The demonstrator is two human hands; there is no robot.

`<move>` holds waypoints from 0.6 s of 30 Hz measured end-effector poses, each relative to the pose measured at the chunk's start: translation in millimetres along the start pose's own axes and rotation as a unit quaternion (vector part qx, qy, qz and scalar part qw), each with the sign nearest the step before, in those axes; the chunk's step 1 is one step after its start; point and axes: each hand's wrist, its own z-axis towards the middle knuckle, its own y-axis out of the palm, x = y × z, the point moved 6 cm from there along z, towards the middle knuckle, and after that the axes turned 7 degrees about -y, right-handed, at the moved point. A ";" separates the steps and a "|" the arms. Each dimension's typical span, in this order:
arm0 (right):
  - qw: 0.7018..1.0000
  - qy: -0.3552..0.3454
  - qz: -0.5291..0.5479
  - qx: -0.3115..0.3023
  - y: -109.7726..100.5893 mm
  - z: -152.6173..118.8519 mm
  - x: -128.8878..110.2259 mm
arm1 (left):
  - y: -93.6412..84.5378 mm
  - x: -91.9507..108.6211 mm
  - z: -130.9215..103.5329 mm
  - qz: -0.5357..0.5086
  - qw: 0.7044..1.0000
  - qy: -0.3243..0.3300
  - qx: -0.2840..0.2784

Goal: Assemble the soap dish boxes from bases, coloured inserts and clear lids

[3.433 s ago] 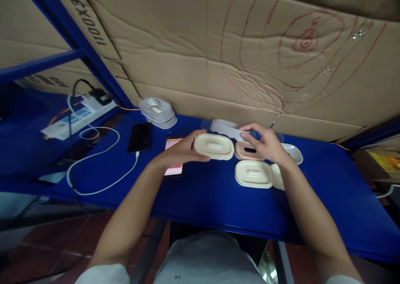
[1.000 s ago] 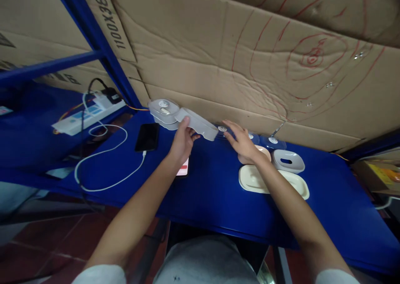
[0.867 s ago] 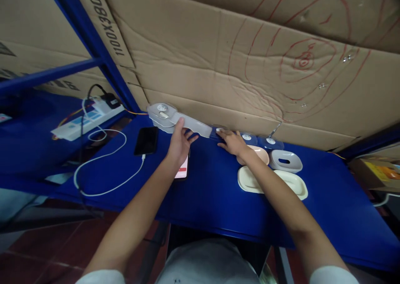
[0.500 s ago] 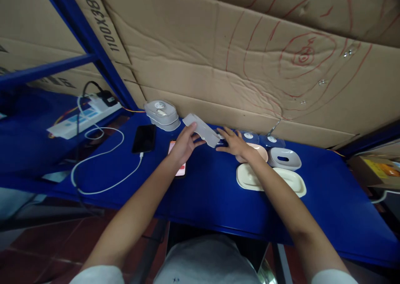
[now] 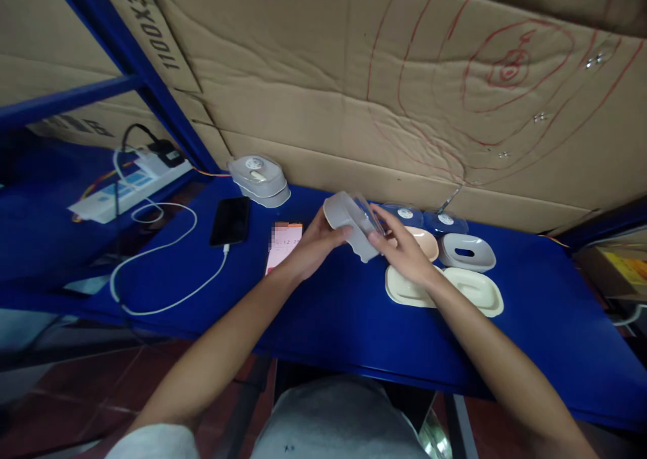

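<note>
Above the middle of the blue table, my left hand [image 5: 316, 247] is closed round one end of a grey plastic soap-box base [image 5: 344, 216], which is tilted. My right hand [image 5: 407, 250] grips a clear lid [image 5: 370, 211] and presses it against the far side of the base. Whether the two parts are fully joined I cannot tell. Beside my right hand lie a pink tray [image 5: 428, 245], partly hidden, and a grey tray [image 5: 480, 253] with an oval slot. Two cream trays [image 5: 407, 292] sit nearer me, under my right forearm.
Two clear lids [image 5: 445, 222] with round stickers lie along the cardboard wall [image 5: 283, 95]. Stacked grey soap boxes [image 5: 260, 179] stand at the back left. A black phone [image 5: 230, 222], a lit phone [image 5: 284, 243], a white cable [image 5: 166, 307] and a power strip [image 5: 134, 189] are leftward.
My right hand has taken hold of a clear lid and brought it against the grey base. My left hand has moved right with the base and turned it.
</note>
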 end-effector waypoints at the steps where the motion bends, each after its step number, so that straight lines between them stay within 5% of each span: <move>1: 1.000 -0.002 -0.006 0.001 0.4 -10.5 -5.0 | 6.3 -3.3 -3.4 0.008 1.000 -0.005 -0.013; 8: 0.999 -0.024 -0.011 0.045 -2.4 -59.1 -3.5 | 32.8 -19.3 -17.6 0.050 0.995 -0.022 -0.083; 18: 0.995 -0.088 -0.034 0.045 1.8 -66.9 -1.0 | 39.8 -21.8 -18.7 0.056 0.989 -0.037 -0.132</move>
